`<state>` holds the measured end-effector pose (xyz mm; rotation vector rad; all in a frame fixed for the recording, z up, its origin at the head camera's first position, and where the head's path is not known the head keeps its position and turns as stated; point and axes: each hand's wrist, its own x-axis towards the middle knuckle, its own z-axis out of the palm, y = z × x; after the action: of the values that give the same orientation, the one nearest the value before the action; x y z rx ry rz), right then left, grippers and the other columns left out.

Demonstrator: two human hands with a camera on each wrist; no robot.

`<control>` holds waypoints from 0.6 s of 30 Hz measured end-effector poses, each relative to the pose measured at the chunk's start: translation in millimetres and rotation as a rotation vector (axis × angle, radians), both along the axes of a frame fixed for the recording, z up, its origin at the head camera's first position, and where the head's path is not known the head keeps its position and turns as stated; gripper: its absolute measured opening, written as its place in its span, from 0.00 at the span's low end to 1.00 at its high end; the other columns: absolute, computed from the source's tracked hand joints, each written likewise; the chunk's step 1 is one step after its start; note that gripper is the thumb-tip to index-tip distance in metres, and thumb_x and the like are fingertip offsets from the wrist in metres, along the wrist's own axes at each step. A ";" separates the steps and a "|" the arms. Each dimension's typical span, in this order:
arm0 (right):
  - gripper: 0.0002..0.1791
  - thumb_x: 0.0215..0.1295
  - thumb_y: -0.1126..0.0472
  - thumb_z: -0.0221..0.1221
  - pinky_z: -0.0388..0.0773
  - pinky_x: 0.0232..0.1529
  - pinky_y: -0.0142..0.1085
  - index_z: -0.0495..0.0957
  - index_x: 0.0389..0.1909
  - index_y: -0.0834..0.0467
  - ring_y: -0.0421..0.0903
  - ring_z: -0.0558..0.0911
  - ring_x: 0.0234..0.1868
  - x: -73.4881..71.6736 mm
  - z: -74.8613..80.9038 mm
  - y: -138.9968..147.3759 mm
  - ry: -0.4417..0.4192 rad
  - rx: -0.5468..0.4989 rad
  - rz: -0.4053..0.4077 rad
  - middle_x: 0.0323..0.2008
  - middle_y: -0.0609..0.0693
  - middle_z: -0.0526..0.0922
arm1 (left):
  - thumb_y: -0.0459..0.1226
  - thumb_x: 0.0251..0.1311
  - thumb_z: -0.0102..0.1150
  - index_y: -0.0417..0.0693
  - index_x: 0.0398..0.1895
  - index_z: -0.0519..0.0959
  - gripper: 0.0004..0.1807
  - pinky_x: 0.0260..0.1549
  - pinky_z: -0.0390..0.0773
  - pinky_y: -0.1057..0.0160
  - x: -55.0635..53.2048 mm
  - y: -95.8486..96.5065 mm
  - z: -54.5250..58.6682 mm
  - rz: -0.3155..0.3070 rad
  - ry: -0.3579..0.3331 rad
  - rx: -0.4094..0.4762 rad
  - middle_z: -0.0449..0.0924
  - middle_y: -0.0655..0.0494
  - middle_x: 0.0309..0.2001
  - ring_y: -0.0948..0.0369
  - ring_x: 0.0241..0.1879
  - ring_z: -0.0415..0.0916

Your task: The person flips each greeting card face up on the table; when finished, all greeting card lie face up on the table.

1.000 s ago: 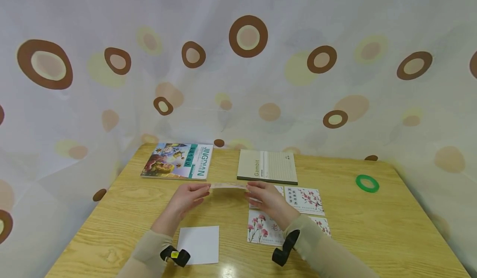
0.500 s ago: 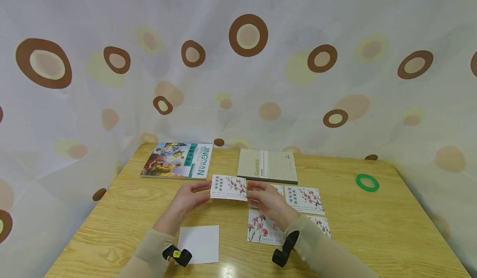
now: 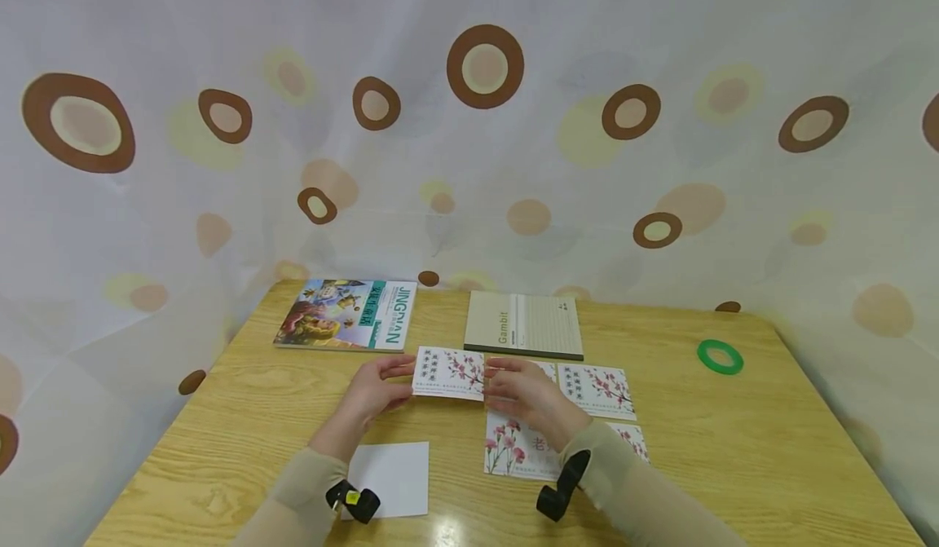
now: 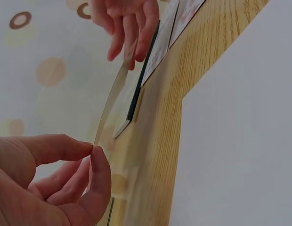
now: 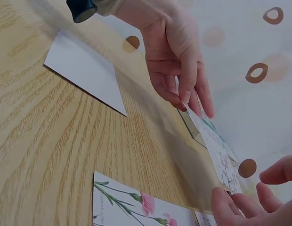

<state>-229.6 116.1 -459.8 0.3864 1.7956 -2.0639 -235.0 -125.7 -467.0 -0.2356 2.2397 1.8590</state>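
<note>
A white greeting card point(image 3: 449, 373), printed with dark characters and a pink blossom branch, is held level above the table between both hands. My left hand point(image 3: 376, 388) pinches its left edge between thumb and fingertips, as the left wrist view shows from close by. At the opposite edge, my right hand point(image 3: 524, 392) holds the card with its thumb and fingers. Below my right forearm and hand lie several similar cards, among them a carnation card point(image 3: 506, 447) and a blossom card point(image 3: 597, 390), partly covered. A blank white card point(image 3: 396, 479) lies near my left wrist.
At the back left of the wooden table point(image 3: 697, 457) lies a colourful book point(image 3: 345, 315). A beige notebook point(image 3: 524, 325) rests at the back middle. A roll of green tape point(image 3: 720, 357) is off to the right. A patterned curtain point(image 3: 543, 164) hangs behind.
The card was nearly edge-on to the head camera a second ago; it has tilted so its printed face shows, then sunk slightly. Both hands keep their places at its edges.
</note>
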 end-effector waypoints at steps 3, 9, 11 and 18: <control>0.27 0.64 0.74 0.52 0.82 0.54 0.46 0.68 0.66 0.67 0.49 0.82 0.45 -0.5 1.0 1.3 -0.014 -0.004 0.003 0.64 0.66 0.72 | 0.18 0.52 0.61 0.36 0.60 0.77 0.29 0.34 0.84 0.64 -0.8 1.5 -1.2 -0.001 0.008 -0.023 0.79 0.37 0.57 0.59 0.41 0.79; 0.28 0.64 0.74 0.51 0.81 0.56 0.48 0.67 0.66 0.68 0.51 0.81 0.46 -1.0 2.4 0.4 -0.020 -0.014 0.006 0.64 0.68 0.71 | 0.17 0.50 0.60 0.36 0.60 0.76 0.30 0.31 0.80 0.65 -1.7 3.5 -3.8 0.001 0.011 -0.057 0.79 0.38 0.55 0.58 0.40 0.78; 0.26 0.66 0.73 0.51 0.80 0.57 0.49 0.67 0.66 0.69 0.51 0.80 0.45 -1.3 1.9 0.5 -0.015 -0.013 0.010 0.64 0.69 0.71 | 0.18 0.50 0.60 0.36 0.60 0.76 0.30 0.31 0.79 0.66 -1.4 4.6 -4.4 -0.004 0.011 -0.075 0.79 0.38 0.55 0.58 0.40 0.77; 0.24 0.70 0.70 0.51 0.83 0.52 0.46 0.68 0.66 0.69 0.50 0.81 0.42 -2.8 0.5 2.5 -0.002 0.010 0.024 0.60 0.70 0.73 | 0.18 0.51 0.61 0.36 0.60 0.76 0.29 0.33 0.80 0.66 -2.6 6.5 -3.2 -0.027 0.022 -0.133 0.80 0.38 0.53 0.56 0.41 0.77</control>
<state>-232.4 118.6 -459.3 0.3680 1.8013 -2.0388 -237.6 -119.2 -470.2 -0.2071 2.3722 1.7090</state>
